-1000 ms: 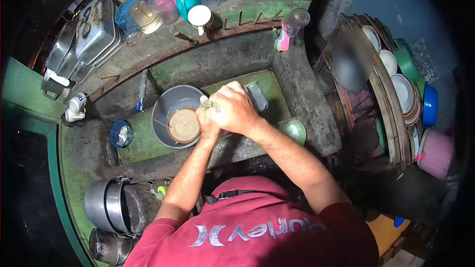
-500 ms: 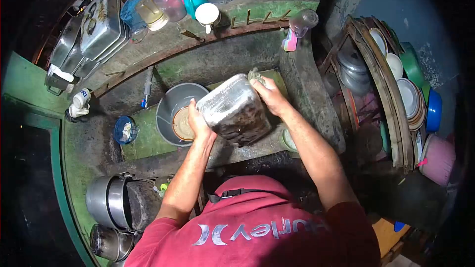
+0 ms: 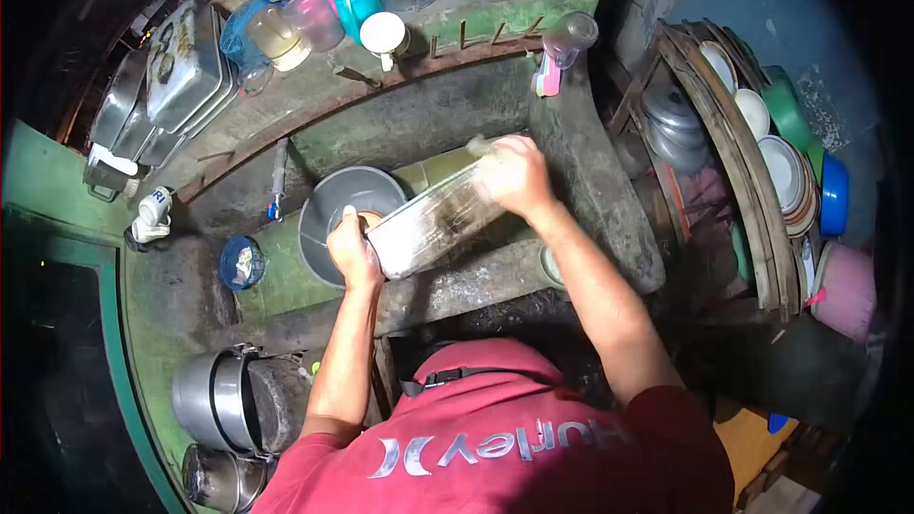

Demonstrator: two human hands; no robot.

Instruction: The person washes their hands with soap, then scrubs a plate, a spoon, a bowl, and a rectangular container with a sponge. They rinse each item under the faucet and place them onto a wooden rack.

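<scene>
A rectangular metal pan (image 3: 428,233), its side dark with soot in places, is tilted over the sink ledge. My left hand (image 3: 353,252) is closed around its left end, thumb up over the rim. At the far right end my right hand (image 3: 517,176), blurred by motion, presses on the pan with a greyish scouring pad (image 3: 480,146) at its fingertips. Just behind my left hand stands a grey plastic basin (image 3: 319,219). A brownish round dish inside the basin is mostly hidden by that hand and the pan.
A small blue basket (image 3: 242,263) sits left of the basin. Cups, including a white mug (image 3: 383,33), line the back ledge beside stacked metal trays (image 3: 181,76). Large pots (image 3: 205,400) stand at lower left. A wooden rack (image 3: 733,162) with plates is on the right.
The pan has tipped, so its side now faces me and less of its sooty bottom shows. My left hand has shifted left and down; my right hand has moved slightly along the pan.
</scene>
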